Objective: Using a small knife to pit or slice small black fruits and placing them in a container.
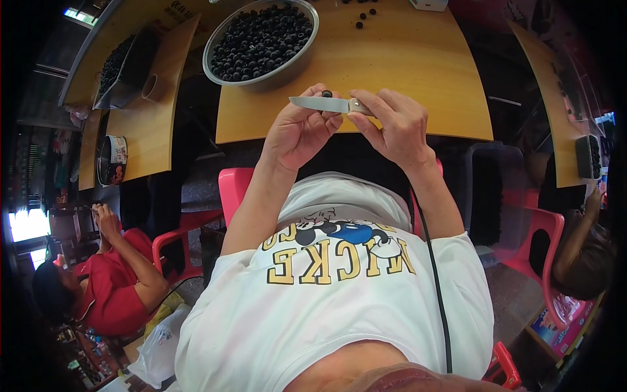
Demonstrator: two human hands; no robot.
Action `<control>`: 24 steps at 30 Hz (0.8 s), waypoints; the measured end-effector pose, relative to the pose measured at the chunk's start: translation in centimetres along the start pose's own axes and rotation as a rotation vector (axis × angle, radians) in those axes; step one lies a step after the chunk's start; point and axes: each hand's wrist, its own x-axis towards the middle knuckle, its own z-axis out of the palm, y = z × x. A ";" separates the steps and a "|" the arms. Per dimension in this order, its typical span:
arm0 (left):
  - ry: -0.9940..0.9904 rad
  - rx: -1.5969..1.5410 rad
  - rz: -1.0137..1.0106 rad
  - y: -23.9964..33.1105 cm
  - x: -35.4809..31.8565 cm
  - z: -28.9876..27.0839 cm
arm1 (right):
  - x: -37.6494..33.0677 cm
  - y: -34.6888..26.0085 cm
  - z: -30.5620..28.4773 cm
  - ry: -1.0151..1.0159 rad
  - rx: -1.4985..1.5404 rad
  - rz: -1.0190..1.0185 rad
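- At the far left, a co-worker in a red shirt (121,297) sits with both hands raised together in front of the body.
- Beyond that person, a side table (153,130) bears a round tin (112,160) near its left edge, and a container of dark berries (116,68) stands farther back.
- Left of the middle, a wide bowl (289,76) full of dark round berries stands on the far part of the wooden table (418,65).
- The left forearm reaches up and inward from the near side. The left hand (302,136) is turned with its palm toward the wearer, fingers curled, pinching a single dark berry (327,94) at the fingertips, above the table's near part.
- The knife (320,103) lies level just on the near side of that berry, its tip pointing left; whether the edge touches the skin, I cannot tell.
- Far back, a few loose berries (360,25) lie on the table.
- The right forearm angles inward too. The right hand (398,124) grasps the knife's handle, back of the hand upward, thumb on the near side and index finger along the far side.
- Farther right stand a clear tub (480,157) and a pink chair (552,228).
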 end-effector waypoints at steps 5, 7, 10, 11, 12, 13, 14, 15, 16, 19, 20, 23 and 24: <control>0.029 0.055 0.082 0.1 0.1 0.3 | 0.0 0.2 0.1 -0.002 0.004 -0.016; 0.036 0.074 0.084 0.5 0.4 -0.2 | 0.0 0.5 0.2 -0.015 -0.005 -0.021; 0.078 0.064 0.079 0.3 0.7 -1.1 | -0.4 1.3 1.0 -0.004 -0.089 -0.020; 0.113 0.034 0.070 0.2 0.9 -1.3 | -0.4 1.4 1.2 -0.011 -0.179 0.021; 0.111 0.034 0.072 0.1 0.9 -1.3 | -0.5 1.6 1.4 -0.017 -0.268 0.063; 0.016 -0.010 0.027 0.0 0.5 -0.9 | -0.8 2.5 1.3 -0.017 -0.266 0.060; -0.083 -0.054 -0.022 0.0 0.4 -0.2 | -0.9 4.2 0.7 0.000 -0.286 0.186; -0.086 -0.053 -0.024 0.0 0.1 0.5 | -1.1 5.1 0.5 0.018 -0.303 0.312; -0.082 -0.080 0.000 -0.1 -0.5 1.4 | -0.7 4.9 0.4 0.014 -0.294 0.301; -0.099 -0.059 0.030 -0.4 -0.8 2.3 | 0.0 3.5 0.0 0.164 -0.098 0.326; -0.123 -0.014 0.019 -0.1 -0.8 2.5 | -0.2 3.5 0.2 0.101 -0.109 0.381; -0.205 0.083 0.024 1.2 -1.4 1.7 | -0.7 4.1 0.3 0.058 -0.066 0.494; -0.174 0.193 0.070 2.2 -1.6 1.6 | -0.8 4.3 0.2 0.074 -0.023 0.562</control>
